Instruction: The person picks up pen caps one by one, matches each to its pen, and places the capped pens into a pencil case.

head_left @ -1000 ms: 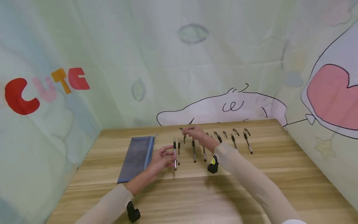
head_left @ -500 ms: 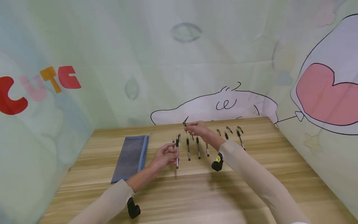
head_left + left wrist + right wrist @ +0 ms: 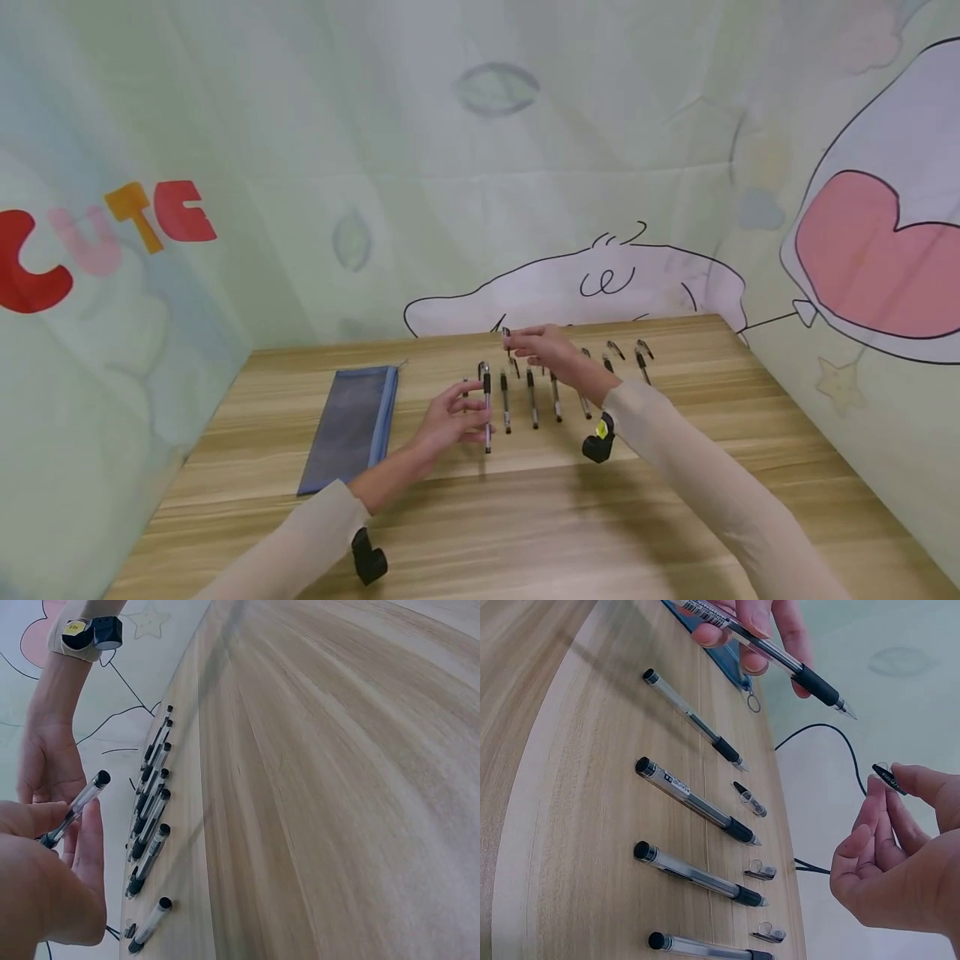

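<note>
My left hand (image 3: pixel 450 421) pinches a clear gel pen (image 3: pixel 487 408) with a black grip, held upright above the table. The right wrist view shows this pen's metal writing tip bare. My right hand (image 3: pixel 551 350) pinches a small black-and-clear pen cap (image 3: pixel 889 778) between thumb and fingertips, farther back and higher than the pen. Cap and pen tip are apart. Beneath the hands, several similar uncapped pens (image 3: pixel 697 799) lie in a row on the wooden table, with loose caps (image 3: pixel 761 870) beyond their tips.
A blue-edged mesh zip pouch (image 3: pixel 348 425) lies flat on the table (image 3: pixel 480 533) to the left of the pens. A printed cloth backdrop (image 3: pixel 300 167) rises behind the table's back edge and along both sides.
Both hands have moved to the right over the row of pens, still holding the pen and the cap. My right hand has lifted the cap higher. The head view has turned slightly right.
</note>
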Demonstrator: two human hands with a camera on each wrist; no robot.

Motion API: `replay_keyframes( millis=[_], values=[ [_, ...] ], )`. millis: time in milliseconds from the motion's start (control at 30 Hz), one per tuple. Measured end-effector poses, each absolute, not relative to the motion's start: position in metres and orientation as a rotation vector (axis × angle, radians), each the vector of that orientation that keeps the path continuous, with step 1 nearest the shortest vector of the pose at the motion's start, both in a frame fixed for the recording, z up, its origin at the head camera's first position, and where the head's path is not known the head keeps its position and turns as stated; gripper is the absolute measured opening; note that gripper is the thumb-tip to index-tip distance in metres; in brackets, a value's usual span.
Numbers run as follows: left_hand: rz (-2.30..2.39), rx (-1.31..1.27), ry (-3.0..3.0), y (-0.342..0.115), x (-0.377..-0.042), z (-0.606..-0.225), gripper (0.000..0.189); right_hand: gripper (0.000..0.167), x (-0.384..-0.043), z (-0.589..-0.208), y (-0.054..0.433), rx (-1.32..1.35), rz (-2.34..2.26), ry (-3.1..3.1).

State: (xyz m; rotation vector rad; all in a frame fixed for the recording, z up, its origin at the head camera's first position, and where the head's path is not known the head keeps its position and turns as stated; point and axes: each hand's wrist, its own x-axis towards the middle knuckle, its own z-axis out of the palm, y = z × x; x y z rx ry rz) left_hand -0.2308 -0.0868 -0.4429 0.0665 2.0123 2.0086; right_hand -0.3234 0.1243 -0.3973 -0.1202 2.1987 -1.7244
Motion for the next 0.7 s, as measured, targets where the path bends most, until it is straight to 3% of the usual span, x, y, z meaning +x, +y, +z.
replay_keyframes(
  millis=[700],
  values=[
    [2.013, 0.057, 2.013, -0.076, -0.237, -0.445, 0.057, 0.042, -0.322, -0.405, 0.114, -0.126, -1.803, 2.075]
  ],
)
